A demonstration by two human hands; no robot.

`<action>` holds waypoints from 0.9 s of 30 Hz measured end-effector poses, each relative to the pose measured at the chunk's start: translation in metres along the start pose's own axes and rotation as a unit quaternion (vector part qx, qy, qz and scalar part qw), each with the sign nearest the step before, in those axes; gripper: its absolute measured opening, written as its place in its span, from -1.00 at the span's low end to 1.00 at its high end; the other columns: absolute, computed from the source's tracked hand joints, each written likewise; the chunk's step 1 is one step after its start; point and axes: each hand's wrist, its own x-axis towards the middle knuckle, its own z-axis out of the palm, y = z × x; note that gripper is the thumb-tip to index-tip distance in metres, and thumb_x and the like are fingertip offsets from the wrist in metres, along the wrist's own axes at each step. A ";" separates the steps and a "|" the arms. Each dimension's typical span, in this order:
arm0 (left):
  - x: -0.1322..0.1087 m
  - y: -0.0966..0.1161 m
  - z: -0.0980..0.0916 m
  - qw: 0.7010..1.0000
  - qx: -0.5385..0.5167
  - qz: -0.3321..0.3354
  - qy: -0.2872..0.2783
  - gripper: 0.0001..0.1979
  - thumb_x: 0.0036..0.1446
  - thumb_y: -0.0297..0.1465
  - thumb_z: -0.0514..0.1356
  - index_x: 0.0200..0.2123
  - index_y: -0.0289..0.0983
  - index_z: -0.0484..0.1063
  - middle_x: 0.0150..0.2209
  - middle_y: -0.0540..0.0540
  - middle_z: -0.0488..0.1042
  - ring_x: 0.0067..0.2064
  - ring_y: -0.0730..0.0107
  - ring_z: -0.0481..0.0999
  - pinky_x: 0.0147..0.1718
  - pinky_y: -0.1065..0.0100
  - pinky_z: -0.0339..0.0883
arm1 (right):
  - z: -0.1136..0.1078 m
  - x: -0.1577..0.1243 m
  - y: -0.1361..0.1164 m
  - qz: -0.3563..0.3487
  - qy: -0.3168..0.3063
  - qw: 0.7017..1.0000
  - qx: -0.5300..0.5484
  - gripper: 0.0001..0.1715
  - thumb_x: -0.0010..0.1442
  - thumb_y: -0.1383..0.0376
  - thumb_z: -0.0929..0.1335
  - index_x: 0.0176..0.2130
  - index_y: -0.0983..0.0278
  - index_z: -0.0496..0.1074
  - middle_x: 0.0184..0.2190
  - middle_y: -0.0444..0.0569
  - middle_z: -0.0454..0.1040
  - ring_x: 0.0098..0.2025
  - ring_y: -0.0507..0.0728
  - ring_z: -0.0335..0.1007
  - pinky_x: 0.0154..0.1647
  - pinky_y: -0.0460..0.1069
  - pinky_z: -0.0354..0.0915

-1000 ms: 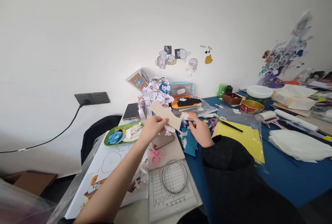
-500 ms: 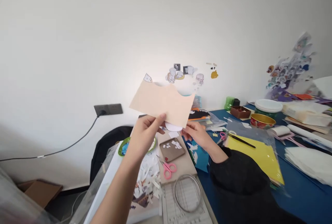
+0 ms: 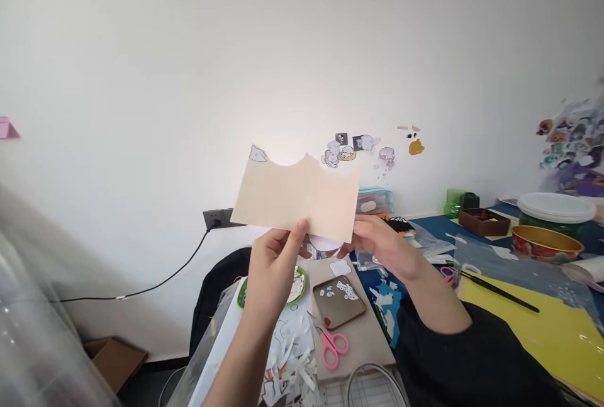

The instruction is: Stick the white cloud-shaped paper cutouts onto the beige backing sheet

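A cream sheet of paper (image 3: 292, 196) with a scalloped top edge is held up in front of the wall. My left hand (image 3: 274, 272) pinches its lower edge, thumb on the near face and fingers behind. At the lower right corner my right hand (image 3: 389, 246) grips the sheet, its fingertips partly hidden behind it. A small outlined paper piece (image 3: 257, 153) shows at the sheet's top left corner. Below the bottom edge a rounded white paper cutout (image 3: 324, 243) peeks out between my hands, mostly covered.
Under my hands lie a brown tray (image 3: 323, 317) with tiny cutouts, pink scissors (image 3: 333, 347), a green-rimmed dish (image 3: 302, 287) and white paper scraps (image 3: 295, 356). To the right are yellow paper (image 3: 528, 338), a black pen-like tool (image 3: 500, 292) and a round tin (image 3: 547, 245). Stickers (image 3: 346, 153) dot the wall.
The view has turned left and come closer to the table. The sheet sits more level and a little lower, and my right hand has shifted higher along its right edge.
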 end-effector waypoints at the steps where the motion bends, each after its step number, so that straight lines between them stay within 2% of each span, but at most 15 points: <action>1: -0.001 0.001 0.001 1.000 0.008 0.006 0.004 -0.66 0.04 -0.15 0.18 -0.57 -0.30 0.46 -0.64 -0.01 0.45 -0.52 0.42 0.45 -0.48 0.45 0.28 | -0.001 -0.002 -0.004 0.011 0.007 1.000 -0.024 -0.62 0.18 0.11 0.27 -0.15 0.28 0.48 -0.30 0.00 0.51 -0.30 0.09 0.43 -0.26 0.00 0.35; 6: -0.001 0.001 0.000 1.000 0.006 0.004 0.015 -0.66 0.03 -0.14 0.20 -0.54 -0.30 0.48 -0.59 -0.03 0.49 -0.50 0.40 0.47 -0.47 0.43 0.32 | -0.001 -0.002 -0.009 0.056 0.071 0.987 -0.135 -0.76 0.12 0.20 0.34 -0.25 0.30 0.49 -0.40 -0.04 0.52 -0.38 0.06 0.44 -0.30 -0.04 0.35; 9: 0.007 -0.005 -0.009 0.997 -0.038 -0.024 0.065 -0.66 0.02 -0.12 0.20 -0.45 -0.32 0.50 -0.41 -0.12 0.58 -0.44 0.35 0.52 -0.43 0.39 0.37 | -0.009 0.000 -0.005 0.071 0.111 0.981 -0.143 -0.79 0.11 0.19 0.34 -0.41 0.29 0.44 -0.47 -0.05 0.51 -0.39 0.06 0.45 -0.31 -0.03 0.35; 11: 0.015 -0.010 -0.017 0.992 -0.063 -0.022 0.105 -0.67 0.01 -0.13 0.22 -0.41 -0.32 0.50 -0.41 -0.12 0.59 -0.40 0.34 0.54 -0.40 0.40 0.39 | -0.018 -0.002 -0.005 0.078 0.129 0.977 -0.151 -0.78 0.10 0.18 0.34 -0.44 0.29 0.41 -0.48 -0.06 0.50 -0.40 0.05 0.44 -0.31 -0.04 0.34; 14: 0.024 -0.015 -0.025 0.991 -0.061 -0.015 0.119 -0.66 0.01 -0.13 0.21 -0.38 -0.33 0.50 -0.42 -0.13 0.58 -0.32 0.30 0.55 -0.40 0.41 0.40 | -0.027 -0.005 -0.008 0.088 0.144 0.974 -0.152 -0.75 0.07 0.15 0.36 -0.42 0.30 0.44 -0.47 -0.08 0.47 -0.38 0.04 0.41 -0.30 -0.05 0.32; 16: 0.025 -0.017 -0.023 0.993 -0.041 -0.014 0.110 -0.65 0.02 -0.12 0.21 -0.39 -0.33 0.50 -0.43 -0.13 0.58 -0.33 0.31 0.55 -0.43 0.43 0.39 | -0.029 -0.006 -0.009 0.076 0.165 0.973 -0.140 -0.73 0.04 0.12 0.39 -0.42 0.30 0.45 -0.41 -0.07 0.46 -0.35 0.03 0.39 -0.27 -0.05 0.32; 20: 0.018 -0.017 -0.003 0.999 0.012 -0.030 0.041 -0.63 0.05 -0.11 0.17 -0.42 -0.34 0.50 -0.45 -0.13 0.58 -0.48 0.40 0.49 -0.48 0.42 0.36 | -0.025 -0.002 -0.002 0.038 0.173 0.982 -0.063 -0.71 0.02 0.10 0.41 -0.38 0.29 0.49 -0.19 -0.03 0.45 -0.24 0.06 0.38 -0.16 -0.01 0.32; 24: 0.009 -0.017 0.020 0.995 0.039 -0.032 -0.084 -0.61 0.08 -0.12 0.13 -0.42 -0.35 0.53 -0.42 -0.15 0.59 -0.42 0.35 0.51 -0.41 0.40 0.38 | -0.026 0.003 0.006 0.018 0.196 0.979 -0.048 -0.66 0.00 0.10 0.42 -0.30 0.29 0.52 -0.32 -0.03 0.50 -0.27 0.11 0.40 -0.21 0.03 0.33; 27: 0.007 -0.018 0.023 0.984 0.030 -0.017 -0.177 -0.66 0.10 -0.15 0.13 -0.30 -0.30 0.53 -0.31 -0.14 0.59 -0.26 0.30 0.54 -0.31 0.40 0.39 | -0.044 -0.005 0.002 0.025 0.232 0.967 -0.103 -0.61 -0.02 0.08 0.42 -0.27 0.31 0.53 -0.35 -0.02 0.51 -0.27 0.15 0.41 -0.25 0.03 0.33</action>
